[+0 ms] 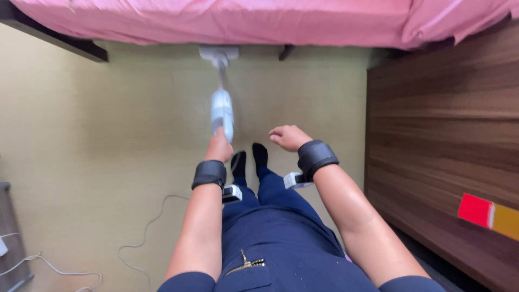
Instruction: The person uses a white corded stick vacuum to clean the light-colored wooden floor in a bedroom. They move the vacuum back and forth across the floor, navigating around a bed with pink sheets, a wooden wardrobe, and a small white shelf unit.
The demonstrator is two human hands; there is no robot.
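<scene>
Pale floor [97,124] fills the view, a pink bed [243,21] across the top and a wooden cabinet [443,108] on the right. The white vacuum [222,111] runs straight ahead, long axis pointing at the bed, its head [218,54] right at the bed's edge. Left hand [219,147] is clamped on its handle; right hand [290,137] hangs empty nearby, fingers loosely apart.
</scene>
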